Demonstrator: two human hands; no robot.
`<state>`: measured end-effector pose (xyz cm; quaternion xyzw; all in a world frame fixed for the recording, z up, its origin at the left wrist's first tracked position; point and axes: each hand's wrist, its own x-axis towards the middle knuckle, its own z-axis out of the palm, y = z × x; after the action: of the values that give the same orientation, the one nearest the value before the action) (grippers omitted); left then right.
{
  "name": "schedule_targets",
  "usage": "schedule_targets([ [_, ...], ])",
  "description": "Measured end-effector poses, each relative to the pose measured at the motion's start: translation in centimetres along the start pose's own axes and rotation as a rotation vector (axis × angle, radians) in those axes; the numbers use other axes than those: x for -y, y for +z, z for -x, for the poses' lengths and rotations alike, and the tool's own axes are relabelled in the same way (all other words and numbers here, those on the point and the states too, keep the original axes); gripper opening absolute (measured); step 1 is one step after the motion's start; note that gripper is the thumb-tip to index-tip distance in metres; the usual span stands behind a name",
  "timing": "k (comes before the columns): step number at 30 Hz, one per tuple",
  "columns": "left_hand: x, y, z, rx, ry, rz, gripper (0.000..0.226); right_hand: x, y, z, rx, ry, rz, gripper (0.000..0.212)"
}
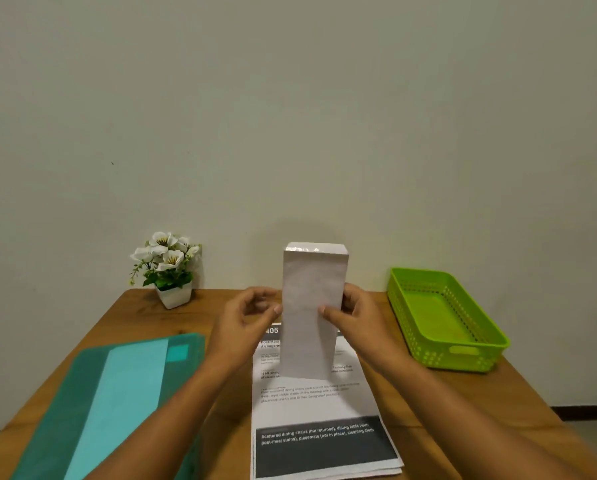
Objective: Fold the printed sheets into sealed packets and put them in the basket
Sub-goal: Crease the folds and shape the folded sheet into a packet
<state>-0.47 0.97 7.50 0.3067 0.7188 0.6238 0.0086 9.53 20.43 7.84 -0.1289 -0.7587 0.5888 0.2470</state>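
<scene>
The white packet (pixel 310 306) is pinched near its middle by the right hand (pixel 355 317), the thumb laid across its front face and the other fingers curled behind its right edge. The left hand (pixel 245 317) is held just beside the packet's left edge with its fingers curled and the thumb tip at that edge; whether anything is gripped there cannot be told. The packet is held in the air at the centre of the frame, above a stack of printed sheets (pixel 317 403) that lies flat on the wooden table (pixel 497 393), and the upper part of that stack is hidden by it and by the hands. A green basket (pixel 463 360) is seen at the right of the frame, well apart from the packet. A teal stack (pixel 82 393) lies at the lower left, and potted flowers (pixel 174 296) stand at the table's far left against the wall (pixel 290 116). The packet's long axis is upright, slightly tilted, with a folded flap at its upper end.
</scene>
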Motion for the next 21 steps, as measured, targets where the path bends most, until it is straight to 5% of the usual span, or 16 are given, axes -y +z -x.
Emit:
schedule_targets([
  [11, -5.5, 0.4, -3.6, 0.009, 0.288, -0.096, 0.034, 5.7, -1.0, -0.6, -0.145, -0.289, 0.006, 0.058],
  [13, -5.9, 0.7, -3.8, 0.034, 0.301, -0.136, 0.043, 5.9, -1.1, -0.8, -0.146, -0.335, 0.095, 0.042],
  [16, -6.2, 0.8, -4.1, 0.023, 0.355, -0.165, 0.026, 6.1, -1.1, -1.1, -0.154, -0.363, 0.116, 0.016],
  [21, -6.4, 0.7, -4.2, 0.004, 0.400, -0.231, 0.014, 6.0, -1.3, -1.4, -0.153, -0.345, 0.088, 0.005],
])
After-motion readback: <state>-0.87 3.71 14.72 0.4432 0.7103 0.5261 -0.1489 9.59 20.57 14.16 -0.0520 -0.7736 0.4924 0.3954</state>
